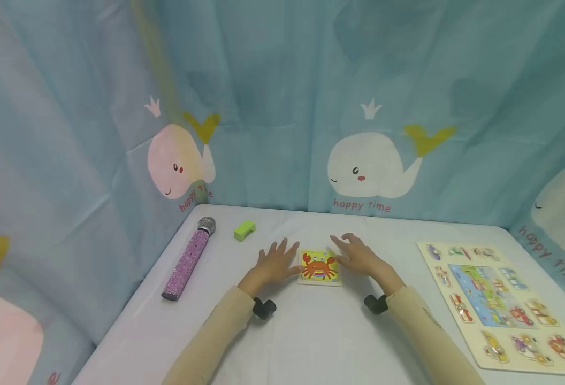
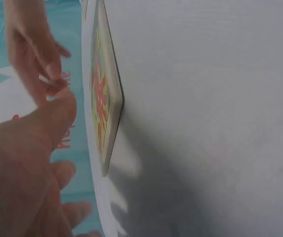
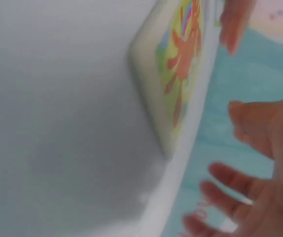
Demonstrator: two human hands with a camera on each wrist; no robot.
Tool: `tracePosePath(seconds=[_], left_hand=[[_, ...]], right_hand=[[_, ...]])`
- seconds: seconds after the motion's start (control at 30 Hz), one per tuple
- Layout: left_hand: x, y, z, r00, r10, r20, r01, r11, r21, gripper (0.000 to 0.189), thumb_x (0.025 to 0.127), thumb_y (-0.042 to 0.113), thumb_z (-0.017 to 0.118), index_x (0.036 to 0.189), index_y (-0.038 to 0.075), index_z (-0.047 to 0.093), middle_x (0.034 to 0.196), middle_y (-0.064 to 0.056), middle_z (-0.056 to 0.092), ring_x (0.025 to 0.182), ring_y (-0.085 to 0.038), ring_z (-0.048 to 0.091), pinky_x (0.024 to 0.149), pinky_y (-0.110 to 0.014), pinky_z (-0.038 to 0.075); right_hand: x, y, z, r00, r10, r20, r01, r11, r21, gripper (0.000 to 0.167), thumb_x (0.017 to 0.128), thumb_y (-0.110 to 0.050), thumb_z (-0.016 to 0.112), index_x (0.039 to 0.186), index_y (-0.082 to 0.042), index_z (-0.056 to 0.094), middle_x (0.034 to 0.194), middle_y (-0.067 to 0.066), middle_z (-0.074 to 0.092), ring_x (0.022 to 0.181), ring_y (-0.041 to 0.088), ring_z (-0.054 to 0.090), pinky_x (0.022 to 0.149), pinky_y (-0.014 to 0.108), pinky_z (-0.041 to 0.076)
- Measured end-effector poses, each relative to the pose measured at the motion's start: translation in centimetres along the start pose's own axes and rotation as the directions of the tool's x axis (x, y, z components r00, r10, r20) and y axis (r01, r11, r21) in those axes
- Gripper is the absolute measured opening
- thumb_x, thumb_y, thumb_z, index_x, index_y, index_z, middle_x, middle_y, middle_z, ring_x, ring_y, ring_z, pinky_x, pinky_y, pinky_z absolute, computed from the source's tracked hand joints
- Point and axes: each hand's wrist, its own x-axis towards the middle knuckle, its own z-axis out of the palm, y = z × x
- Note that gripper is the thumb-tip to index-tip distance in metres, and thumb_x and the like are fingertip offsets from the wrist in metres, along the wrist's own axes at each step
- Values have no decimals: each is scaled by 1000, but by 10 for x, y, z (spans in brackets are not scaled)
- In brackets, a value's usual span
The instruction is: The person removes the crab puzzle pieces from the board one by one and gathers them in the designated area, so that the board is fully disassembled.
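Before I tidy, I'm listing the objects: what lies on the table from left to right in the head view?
Purple microphone, green block, crab picture board, large puzzle board.

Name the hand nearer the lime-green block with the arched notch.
Left: the left hand is right of the block and nearer the camera; the right hand is farther right, beyond the square yellow crab tile.

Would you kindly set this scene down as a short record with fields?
Surface: white table
Backdrop: blue curtain printed with whales
Centre: crab board, lying flat between the hands
Left hand: fingers spread, at the board's left side
Right hand: at its right side, holding nothing
Table's left: pink microphone, green block
Table's right: vehicle puzzle
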Motion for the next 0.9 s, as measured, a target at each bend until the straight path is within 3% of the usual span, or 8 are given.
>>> tracePosePath(seconds=[0.1,0.27,0.5,0.9], left_hand=[[2,3,1,995,71,72,-72,997,2,73,88,58,45,148,25,18,155,-12,11,141,-37,12,108,-62,16],[0,11,0,977,164,137,-162,986,-25,71,87,56,50,146,29,22,155,-12,8,143,-32,9,111,-56,15],[1,13,0,974,183,133,-184,983,-4,68,88,56,48,146,30,24,155,-15,9,142,-33,12,112,-54,16],[4,11,3,973,181,146,-181,983,-16,62,88,55,49,143,36,28,156,-11,6,143,-32,9,113,-53,14]], right_hand=[[16,-8,2,994,-105,-35,106,994,8,46,90,-19,59,134,-9,47,113,16,52,100,28,51,87,46,47],[40,-24,6,986,-161,52,156,983,95,28,91,-9,55,118,-9,57,91,7,57,77,16,52,80,35,50],[54,-37,12,980,-163,113,149,982,119,27,91,-5,50,117,-11,57,98,8,61,90,21,57,93,43,46],[56,-43,16,985,-106,138,93,991,94,34,89,-3,51,121,-15,56,111,9,60,106,27,57,98,48,43]])
